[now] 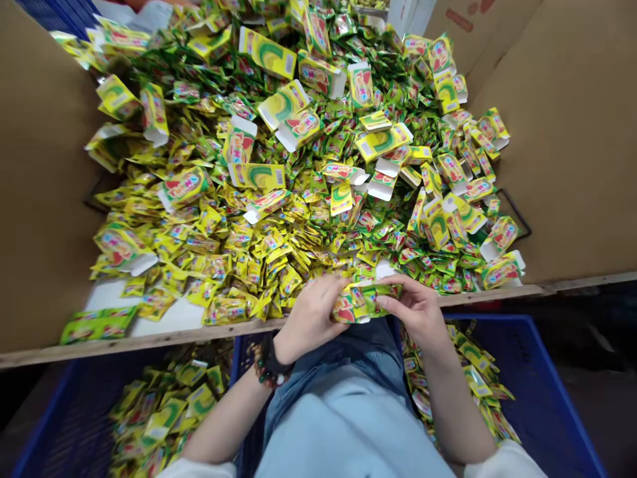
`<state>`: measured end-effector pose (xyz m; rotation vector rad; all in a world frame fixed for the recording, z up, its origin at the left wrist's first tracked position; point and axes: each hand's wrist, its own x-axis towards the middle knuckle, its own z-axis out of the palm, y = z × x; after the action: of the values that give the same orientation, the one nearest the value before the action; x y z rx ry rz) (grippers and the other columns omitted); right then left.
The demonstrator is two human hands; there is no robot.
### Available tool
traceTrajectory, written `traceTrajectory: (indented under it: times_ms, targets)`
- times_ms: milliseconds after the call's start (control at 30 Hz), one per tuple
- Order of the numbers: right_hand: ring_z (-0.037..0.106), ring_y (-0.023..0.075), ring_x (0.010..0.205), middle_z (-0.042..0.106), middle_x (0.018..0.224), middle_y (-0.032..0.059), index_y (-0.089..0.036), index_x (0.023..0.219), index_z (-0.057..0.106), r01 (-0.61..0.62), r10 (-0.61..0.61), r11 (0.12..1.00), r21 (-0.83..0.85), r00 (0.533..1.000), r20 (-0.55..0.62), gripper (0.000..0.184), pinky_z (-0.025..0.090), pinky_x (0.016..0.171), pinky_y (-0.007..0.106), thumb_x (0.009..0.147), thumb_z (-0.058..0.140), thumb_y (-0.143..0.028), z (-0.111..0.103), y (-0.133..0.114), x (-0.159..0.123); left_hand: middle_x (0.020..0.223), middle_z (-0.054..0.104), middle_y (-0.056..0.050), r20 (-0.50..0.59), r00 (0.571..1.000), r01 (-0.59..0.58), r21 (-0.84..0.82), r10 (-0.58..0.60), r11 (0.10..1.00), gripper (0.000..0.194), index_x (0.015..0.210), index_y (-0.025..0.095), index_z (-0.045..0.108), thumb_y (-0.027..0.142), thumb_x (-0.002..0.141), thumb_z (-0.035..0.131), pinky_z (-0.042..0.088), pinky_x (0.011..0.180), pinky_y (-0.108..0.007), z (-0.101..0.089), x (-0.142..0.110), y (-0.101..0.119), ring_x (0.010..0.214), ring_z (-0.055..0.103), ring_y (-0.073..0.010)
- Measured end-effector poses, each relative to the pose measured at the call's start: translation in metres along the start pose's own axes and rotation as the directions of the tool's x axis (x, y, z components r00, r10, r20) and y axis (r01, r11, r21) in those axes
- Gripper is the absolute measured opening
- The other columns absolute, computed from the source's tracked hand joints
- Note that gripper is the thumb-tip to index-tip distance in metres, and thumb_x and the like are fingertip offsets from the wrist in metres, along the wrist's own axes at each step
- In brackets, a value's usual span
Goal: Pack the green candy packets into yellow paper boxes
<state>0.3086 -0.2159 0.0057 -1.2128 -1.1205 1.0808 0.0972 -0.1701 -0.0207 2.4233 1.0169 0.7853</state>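
Close to the table's front edge, my left hand [312,311] is closed around a small yellow and green printed box [344,307]. My right hand [414,311] pinches a green candy packet [387,292] between thumb and fingers. The packet lies against the box's right end; whether part of it is inside the box, I cannot tell. Beyond my hands a heap of yellow candy packets [269,259] spreads to the left, and green candy packets [383,232] lie to the right. Open-ended small boxes [256,176] with white flaps are strewn over the heap.
Brown boards [562,133] wall the table on both sides. A green strip of packets [99,324] lies at the front left corner. Below the wooden edge [199,335] stand a left blue crate [74,398] and a right blue crate [542,385], both holding filled-looking boxes.
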Motion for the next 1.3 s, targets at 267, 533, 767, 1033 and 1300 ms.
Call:
traceTrajectory:
  times_ms: [267, 533, 767, 1033, 1300]
  targets:
    - [0.061, 0.0199, 0.092, 0.067, 0.096, 0.0032, -0.025, 0.098, 0.07, 0.061, 0.025, 0.882, -0.467, 0.984, 0.177, 0.015, 0.047, 0.082, 0.032, 0.089, 0.058, -0.022, -0.007, -0.025, -0.003, 0.095, 0.069, -0.009, -0.106, 0.994, -0.017, 0.08, 0.025, 0.997, 0.047, 0.118, 0.015, 0.054, 0.026, 0.073, 0.063, 0.054, 0.071, -0.034, 0.035, -0.007, 0.007, 0.083, 0.068, -0.0242]
    - [0.062, 0.0256, 0.091, 0.069, 0.096, 0.008, -0.026, 0.112, 0.067, 0.138, -0.237, 0.636, -0.759, 0.971, -0.022, 0.028, 0.044, 0.084, 0.039, 0.089, 0.055, -0.017, 0.032, -0.012, -0.019, 0.097, 0.068, -0.009, -0.302, 0.948, 0.068, -0.129, -0.104, 0.989, 0.048, 0.122, 0.019, 0.053, 0.025, 0.076, 0.065, 0.056, 0.071, -0.037, 0.065, -0.012, 0.019, 0.084, 0.068, -0.0252]
    - [0.058, 0.0296, 0.117, 0.077, 0.087, 0.0015, -0.03, 0.101, 0.069, 0.253, -0.35, 0.574, -0.779, 0.936, 0.046, 0.023, 0.015, 0.107, 0.056, 0.091, 0.055, -0.015, 0.045, 0.01, -0.026, 0.106, 0.068, -0.01, -0.337, 0.917, 0.109, -0.309, -0.215, 0.945, 0.047, 0.129, 0.024, 0.05, 0.026, 0.083, 0.06, 0.058, 0.081, -0.042, 0.081, -0.019, 0.016, 0.095, 0.069, -0.0274]
    - [0.05, 0.0255, 0.133, 0.063, 0.134, 0.0062, -0.03, 0.134, 0.055, 0.111, -0.169, 0.948, -0.297, 0.97, -0.177, 0.052, 0.031, 0.114, 0.05, 0.084, 0.066, -0.027, 0.032, 0.029, -0.023, 0.124, 0.064, -0.014, -0.399, 0.909, 0.002, -0.285, -0.121, 0.958, 0.065, 0.134, 0.024, 0.041, 0.031, 0.077, 0.071, 0.055, 0.091, -0.044, 0.089, -0.023, 0.008, 0.109, 0.066, -0.0286]
    - [0.067, 0.0273, 0.114, 0.073, 0.118, 0.0033, -0.03, 0.114, 0.073, 0.061, -0.061, 0.993, -0.099, 0.998, 0.008, 0.03, 0.05, 0.103, 0.046, 0.086, 0.065, -0.035, 0.04, 0.04, -0.025, 0.124, 0.059, -0.019, -0.288, 0.949, 0.071, -0.186, -0.124, 0.98, 0.06, 0.139, 0.016, 0.031, 0.036, 0.087, 0.052, 0.055, 0.086, -0.044, 0.085, -0.018, 0.01, 0.107, 0.064, -0.0293]
